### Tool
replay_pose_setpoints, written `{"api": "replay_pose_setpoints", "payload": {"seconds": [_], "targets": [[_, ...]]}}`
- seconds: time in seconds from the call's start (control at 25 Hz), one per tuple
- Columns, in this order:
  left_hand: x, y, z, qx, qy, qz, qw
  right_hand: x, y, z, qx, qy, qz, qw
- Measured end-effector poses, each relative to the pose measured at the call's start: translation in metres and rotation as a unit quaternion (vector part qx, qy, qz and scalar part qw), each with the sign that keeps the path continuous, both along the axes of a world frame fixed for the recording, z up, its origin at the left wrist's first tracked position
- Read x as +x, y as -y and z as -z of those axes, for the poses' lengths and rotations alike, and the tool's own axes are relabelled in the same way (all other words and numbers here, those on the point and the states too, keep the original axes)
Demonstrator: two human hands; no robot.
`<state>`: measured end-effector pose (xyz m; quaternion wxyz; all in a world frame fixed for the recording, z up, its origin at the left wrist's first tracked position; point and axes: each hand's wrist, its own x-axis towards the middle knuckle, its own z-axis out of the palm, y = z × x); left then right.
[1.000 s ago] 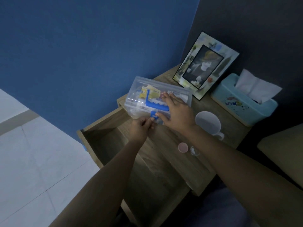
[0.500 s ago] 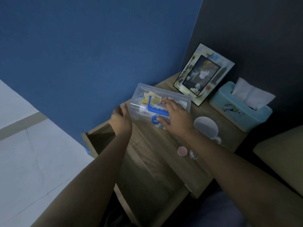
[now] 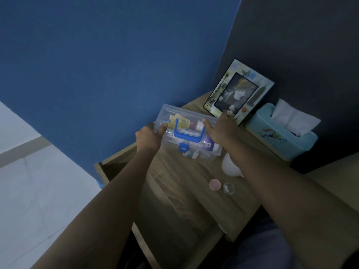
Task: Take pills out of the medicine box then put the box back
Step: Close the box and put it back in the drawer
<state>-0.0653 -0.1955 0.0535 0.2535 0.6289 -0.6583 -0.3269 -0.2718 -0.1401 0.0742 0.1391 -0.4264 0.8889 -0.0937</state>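
The clear plastic medicine box [image 3: 194, 150], with a blue handle and blue latch on its lid, is at the back of the wooden nightstand [image 3: 186, 177] and holds packets and bottles. My left hand [image 3: 149, 137] grips its left end, thumb on the lid. My right hand [image 3: 223, 131] clasps its right end, fingers over the far edge. The lid is down. A small pink cap [image 3: 215, 184] and a small clear cup with white pills [image 3: 228, 188] lie on the nightstand top nearer me.
The nightstand's drawer [image 3: 108, 169] stands pulled out at the left, under my left forearm. A white mug [image 3: 230, 167] sits partly behind my right arm. A picture frame [image 3: 238, 92] and a blue tissue box [image 3: 281, 134] stand at the back.
My left hand left the latch, swung out to the left and took hold of the box's left end. My right hand slid from the lid to the box's right end.
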Motion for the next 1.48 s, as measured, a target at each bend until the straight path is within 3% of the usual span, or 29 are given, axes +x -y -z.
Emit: {"api": "replay_pose_setpoints", "payload": {"seconds": [0.12, 0.36, 0.68, 0.84, 1.16, 1.48], "targets": [[0.001, 0.004, 0.002, 0.007, -0.003, -0.002, 1.000, 0.001, 0.008, 0.003, 0.017, 0.077, 0.039, 0.996], [0.013, 0.010, -0.006, 0.016, -0.022, 0.008, 1.000, 0.008, 0.002, -0.012, -0.017, 0.098, 0.040, 0.994], [0.091, -0.002, -0.095, -0.057, -0.042, 0.031, 0.997, 0.105, -0.069, -0.068, -0.223, 0.176, 0.057, 0.957], [0.134, -0.034, -0.117, -0.053, 0.020, 0.072, 0.996, 0.159, -0.134, -0.061, -0.270, 0.235, 0.058, 0.932], [0.158, -0.086, -0.075, 0.063, 0.045, 0.133, 0.988, 0.220, -0.217, -0.001, -0.268, 0.267, 0.133, 0.916], [0.143, -0.055, -0.008, 0.150, 0.131, 0.192, 0.961, 0.231, -0.210, 0.063, -0.227, 0.262, 0.189, 0.919]]}}
